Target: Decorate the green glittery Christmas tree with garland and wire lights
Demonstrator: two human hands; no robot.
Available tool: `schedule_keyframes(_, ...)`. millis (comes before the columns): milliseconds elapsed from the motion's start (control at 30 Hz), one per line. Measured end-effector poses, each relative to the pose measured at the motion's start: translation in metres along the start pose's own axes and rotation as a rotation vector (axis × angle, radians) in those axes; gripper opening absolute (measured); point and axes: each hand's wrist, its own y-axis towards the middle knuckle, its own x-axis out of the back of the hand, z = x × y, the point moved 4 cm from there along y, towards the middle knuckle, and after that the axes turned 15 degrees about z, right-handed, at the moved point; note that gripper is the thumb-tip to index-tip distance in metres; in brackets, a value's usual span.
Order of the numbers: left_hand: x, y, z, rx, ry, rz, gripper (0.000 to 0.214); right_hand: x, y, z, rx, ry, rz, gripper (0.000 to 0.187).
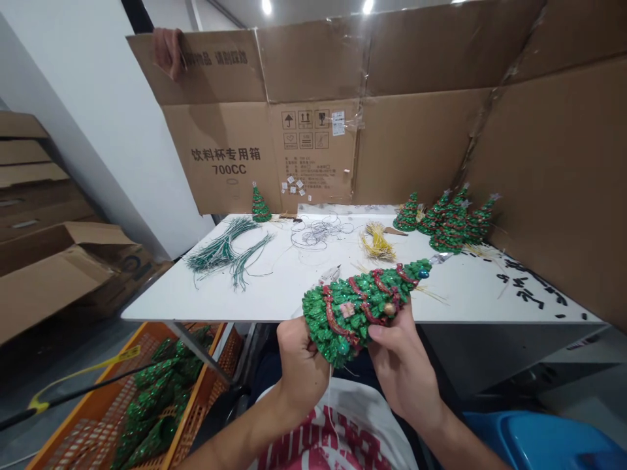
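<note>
Glittery green Christmas tree ornament (362, 313), tilted on its side in both hands just above the front edge of the white bench (274, 307), tip pointing right and slightly up, red garland and small baubles across its surface. Left hand (301, 365) closed in a fist around the wide base; right hand (401, 365) curled under the middle, fingers (386, 333) pressed into the glitter. On the bench, bundles of green wire strands (223, 251), a tangle of silver wire (318, 232), yellow fibre strands (377, 245), black scraps (531, 287), and a cluster of smaller green trees (445, 219) against a flattened cardboard carton (313, 130). Below on the left, an orange plastic crate (215, 352) holding green tree cones (157, 391). At top left, another person's hand (168, 52) gripping the carton's upper edge
</note>
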Motion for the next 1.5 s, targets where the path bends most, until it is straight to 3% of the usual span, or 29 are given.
schedule_keyframes(233,-0.001,0.005,0.001,0.129,-0.127,0.078,0.052,0.0,-0.004,0.001,-0.006,-0.045,-0.032,0.094)
schedule_keyframes(433,0.002,0.004,0.009,0.287,-0.016,0.184,0.042,0.006,0.0,0.012,0.056,-0.09,-0.063,0.092)
schedule_keyframes(600,0.018,0.019,0.001,0.298,0.217,0.297,0.007,0.009,0.005,0.023,0.085,-0.118,-0.071,0.093)
schedule_keyframes(667,0.028,0.025,-0.002,0.258,0.258,0.34,0.018,0.013,0.006,0.025,0.088,-0.157,-0.065,0.091)
schedule_keyframes(867,0.057,0.027,-0.002,0.197,-0.003,0.205,0.019,0.012,0.005,0.032,-0.018,-0.299,0.081,0.074)
schedule_keyframes(1033,0.042,0.018,-0.019,0.183,-0.133,0.332,0.036,-0.003,0.002,0.039,-0.033,-0.38,0.174,0.064)
schedule_keyframes(1500,0.033,0.011,-0.03,0.213,0.011,0.199,0.046,-0.002,-0.003,0.025,-0.085,-0.524,0.206,0.08)
